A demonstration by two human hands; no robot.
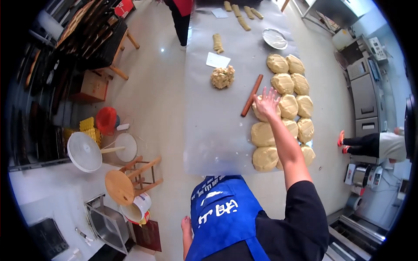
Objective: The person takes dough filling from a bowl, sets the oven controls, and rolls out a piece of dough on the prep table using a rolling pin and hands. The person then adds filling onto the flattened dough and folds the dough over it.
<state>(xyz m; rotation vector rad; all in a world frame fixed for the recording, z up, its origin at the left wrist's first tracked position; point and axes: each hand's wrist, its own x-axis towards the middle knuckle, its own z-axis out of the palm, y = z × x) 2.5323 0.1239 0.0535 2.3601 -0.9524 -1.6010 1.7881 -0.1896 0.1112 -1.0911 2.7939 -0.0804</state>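
My right hand (267, 103) lies with fingers spread on a pale yellow dough lump (259, 114) in the left column of the group. Close to its fingertips, a brown wooden rolling pin (252, 95) rests at a slant on the metal table (213, 130). More dough lumps (288, 106) sit in rows along the table's right side, several with pressed lines on top. Left of the pin is a rough, crumbly mound of dough (222, 77), with a white scraper card (217, 60) just beyond it. My left hand (186, 224) hangs beside the blue apron, its fingers too small to make out.
Farther up the table are a cut dough roll (217, 43), several dough strips (241, 19) and a round bowl (275, 39). A wooden stool (119, 187) and a fan (85, 152) stand to the left. One person (379, 145) is at right, another (179, 19) beyond the table's left edge.
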